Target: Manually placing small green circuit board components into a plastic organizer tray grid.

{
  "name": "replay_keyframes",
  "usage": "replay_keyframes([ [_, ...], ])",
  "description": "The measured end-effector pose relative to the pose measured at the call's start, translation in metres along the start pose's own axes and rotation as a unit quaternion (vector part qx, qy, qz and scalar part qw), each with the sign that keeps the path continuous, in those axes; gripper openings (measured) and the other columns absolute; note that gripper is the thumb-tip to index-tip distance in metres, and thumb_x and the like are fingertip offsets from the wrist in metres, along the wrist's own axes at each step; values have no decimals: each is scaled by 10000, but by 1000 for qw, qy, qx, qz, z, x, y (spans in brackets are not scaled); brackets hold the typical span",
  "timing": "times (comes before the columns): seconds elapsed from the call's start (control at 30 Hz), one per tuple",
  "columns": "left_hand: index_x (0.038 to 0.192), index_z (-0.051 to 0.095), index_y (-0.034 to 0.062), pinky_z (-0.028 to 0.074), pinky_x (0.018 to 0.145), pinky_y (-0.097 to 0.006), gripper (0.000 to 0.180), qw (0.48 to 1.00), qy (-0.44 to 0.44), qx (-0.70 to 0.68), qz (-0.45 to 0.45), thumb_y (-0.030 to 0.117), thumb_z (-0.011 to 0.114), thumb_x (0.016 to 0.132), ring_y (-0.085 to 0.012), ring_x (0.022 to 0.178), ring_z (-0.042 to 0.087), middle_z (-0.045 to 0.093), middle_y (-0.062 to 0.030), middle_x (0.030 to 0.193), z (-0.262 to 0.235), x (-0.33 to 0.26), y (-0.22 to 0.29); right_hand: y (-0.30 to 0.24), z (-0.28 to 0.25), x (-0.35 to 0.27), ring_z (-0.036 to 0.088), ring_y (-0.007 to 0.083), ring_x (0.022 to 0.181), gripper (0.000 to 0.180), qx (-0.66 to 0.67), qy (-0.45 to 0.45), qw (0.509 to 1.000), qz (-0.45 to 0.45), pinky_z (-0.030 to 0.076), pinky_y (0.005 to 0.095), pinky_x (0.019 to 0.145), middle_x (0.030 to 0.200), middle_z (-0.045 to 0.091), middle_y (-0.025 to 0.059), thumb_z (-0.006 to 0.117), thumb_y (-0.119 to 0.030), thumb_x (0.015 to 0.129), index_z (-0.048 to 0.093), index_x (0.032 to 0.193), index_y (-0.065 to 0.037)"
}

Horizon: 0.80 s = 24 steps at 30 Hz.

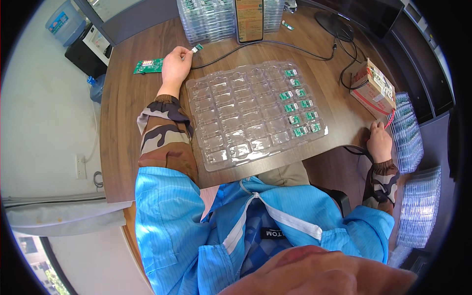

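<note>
My left hand (176, 66) pinches a small green module (197, 48) between thumb and fingertips, near the far left part of the bench (123, 123); a black cable (275, 44) runs from the module toward the right. My right hand (379, 142) rests at the right edge of the bench, fingers curled on a red strand (391, 119) just below a cardboard box (373, 87). The clear blister tray (255, 113) lies between both hands, its near edge close to the bench's front edge. Only the two right columns of its pockets hold green modules (299, 110); the remaining pockets show none. A green circuit board (148, 66) lies left of my left hand, apart from it. Stacked clear trays (209, 19) stand at the far edge.
</note>
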State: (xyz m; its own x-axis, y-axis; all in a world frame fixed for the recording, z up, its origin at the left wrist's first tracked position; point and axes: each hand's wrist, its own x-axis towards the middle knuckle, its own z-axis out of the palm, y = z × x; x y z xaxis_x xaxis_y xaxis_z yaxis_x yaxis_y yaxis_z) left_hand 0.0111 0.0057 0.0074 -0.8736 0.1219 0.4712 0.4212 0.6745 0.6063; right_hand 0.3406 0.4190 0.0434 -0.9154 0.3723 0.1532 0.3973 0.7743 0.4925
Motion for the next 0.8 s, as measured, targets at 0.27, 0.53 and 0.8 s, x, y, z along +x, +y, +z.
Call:
replay_keyframes([
  [0.27, 776, 584, 59, 436, 632, -349, 193, 1000, -6, 1, -4, 248, 557, 746, -271, 705, 570, 600, -99, 712, 0, 1, 1, 1, -5, 2, 574, 305, 660, 156, 39, -23, 999, -4, 470, 356, 558, 871, 507, 162, 480, 10, 661, 476, 817, -1],
  [0.53, 786, 588, 68, 436, 634, -347, 196, 1000, -12, 14, -13, 257, 558, 746, -266, 710, 572, 603, -94, 715, -1, -1, 3, 2, -3, 0, 563, 324, 653, 122, 74, -3, 997, -3, 460, 380, 553, 845, 500, 168, 470, 17, 664, 461, 784, -4],
  [0.8, 787, 588, 68, 437, 634, -347, 198, 1000, -16, 14, -10, 259, 557, 746, -265, 702, 572, 602, -92, 709, -1, 0, 3, 2, -3, 0, 565, 325, 656, 135, 83, -5, 997, 0, 462, 382, 551, 836, 501, 164, 476, 23, 657, 466, 790, -3],
])
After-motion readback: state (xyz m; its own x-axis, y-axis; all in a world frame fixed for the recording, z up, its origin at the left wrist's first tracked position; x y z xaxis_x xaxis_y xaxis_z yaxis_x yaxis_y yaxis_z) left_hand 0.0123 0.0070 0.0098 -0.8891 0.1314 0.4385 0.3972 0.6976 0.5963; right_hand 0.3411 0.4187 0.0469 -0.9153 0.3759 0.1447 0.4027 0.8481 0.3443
